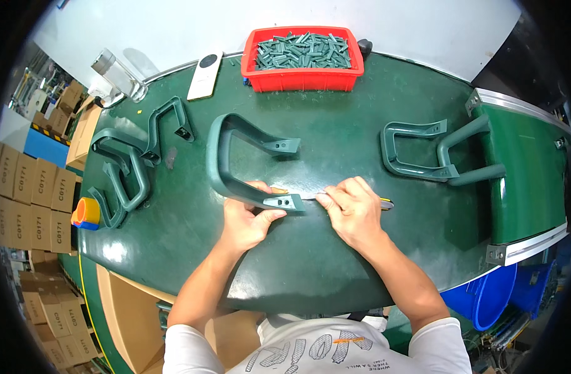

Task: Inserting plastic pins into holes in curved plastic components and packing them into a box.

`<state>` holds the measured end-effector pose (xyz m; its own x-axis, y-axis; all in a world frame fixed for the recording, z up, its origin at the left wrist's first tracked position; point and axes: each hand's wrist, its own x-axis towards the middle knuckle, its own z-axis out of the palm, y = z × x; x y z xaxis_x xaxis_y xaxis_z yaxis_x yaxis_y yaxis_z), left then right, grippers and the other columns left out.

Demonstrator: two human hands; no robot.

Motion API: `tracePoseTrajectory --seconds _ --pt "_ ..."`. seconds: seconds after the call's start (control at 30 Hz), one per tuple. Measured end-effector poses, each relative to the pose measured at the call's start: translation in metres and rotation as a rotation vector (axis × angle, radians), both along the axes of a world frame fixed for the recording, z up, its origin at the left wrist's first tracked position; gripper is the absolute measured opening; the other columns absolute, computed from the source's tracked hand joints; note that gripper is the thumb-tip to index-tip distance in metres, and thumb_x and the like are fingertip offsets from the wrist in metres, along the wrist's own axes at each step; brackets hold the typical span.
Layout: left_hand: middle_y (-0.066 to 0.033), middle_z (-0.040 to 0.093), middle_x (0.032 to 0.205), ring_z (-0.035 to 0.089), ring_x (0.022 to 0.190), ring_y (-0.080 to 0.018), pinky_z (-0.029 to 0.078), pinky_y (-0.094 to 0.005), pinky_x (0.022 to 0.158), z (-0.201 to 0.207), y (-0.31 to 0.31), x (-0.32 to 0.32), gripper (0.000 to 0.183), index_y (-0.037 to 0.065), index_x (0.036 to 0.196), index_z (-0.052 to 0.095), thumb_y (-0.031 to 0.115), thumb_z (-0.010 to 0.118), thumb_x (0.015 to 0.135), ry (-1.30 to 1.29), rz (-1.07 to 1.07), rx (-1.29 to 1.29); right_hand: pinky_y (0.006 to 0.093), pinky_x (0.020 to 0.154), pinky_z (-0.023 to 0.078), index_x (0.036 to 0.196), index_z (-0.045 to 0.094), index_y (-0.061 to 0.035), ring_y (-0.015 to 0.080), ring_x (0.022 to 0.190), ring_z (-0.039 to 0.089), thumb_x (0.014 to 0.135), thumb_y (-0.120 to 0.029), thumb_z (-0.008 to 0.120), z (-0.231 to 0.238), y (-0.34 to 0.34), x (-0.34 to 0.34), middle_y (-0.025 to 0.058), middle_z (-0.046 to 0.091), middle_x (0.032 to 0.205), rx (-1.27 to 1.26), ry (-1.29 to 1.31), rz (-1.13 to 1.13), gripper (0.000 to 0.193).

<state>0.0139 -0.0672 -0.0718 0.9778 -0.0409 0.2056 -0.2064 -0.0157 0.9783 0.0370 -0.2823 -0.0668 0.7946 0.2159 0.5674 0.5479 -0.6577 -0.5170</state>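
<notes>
My left hand is closed around the lower arm of a green U-shaped plastic handle, near its flat end with two holes. The handle's other end points right, above the table. Something yellowish shows at my left fingertips. My right hand is closed on a slim knife, whose black and yellow end sticks out behind the fingers. Its pale, thin front reaches toward the handle's end; most of the knife is hidden by my hand, and I cannot tell whether it touches.
Several green handles lie at the left beside orange and blue tape rolls. More handles lie right, by a green conveyor. A red bin of small green pieces, a phone and a glass bottle stand behind.
</notes>
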Motion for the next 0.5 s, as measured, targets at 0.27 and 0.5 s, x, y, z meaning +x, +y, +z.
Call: tracePoseTrajectory --seconds 0.27,0.5 --pt "-0.0184 0.064 0.098 0.064 0.095 -0.0317 0.054 -0.0419 0.082 0.000 0.014 0.006 0.048 0.006 0.100 0.050 -0.003 0.079 0.062 -0.073 -0.113 -0.366 0.0318 0.054 0.045 0.080 0.068 -0.0027 0.0223 0.057 0.056 0.078 -0.018 0.069 0.032 -0.005 -0.011 0.0087 0.060 0.065 0.260 0.263 0.223 0.015" --pt "-0.0212 0.064 0.099 0.063 0.097 -0.0348 0.054 -0.0444 0.082 0.000 0.010 0.005 0.048 0.004 0.099 0.049 -0.004 0.078 0.063 -0.131 -0.168 -0.456 0.0307 0.049 0.042 0.076 0.068 -0.0025 0.0201 0.053 0.053 0.078 -0.017 0.070 0.028 0.001 -0.017 0.0076 0.055 0.059 0.327 0.260 0.329 0.015"
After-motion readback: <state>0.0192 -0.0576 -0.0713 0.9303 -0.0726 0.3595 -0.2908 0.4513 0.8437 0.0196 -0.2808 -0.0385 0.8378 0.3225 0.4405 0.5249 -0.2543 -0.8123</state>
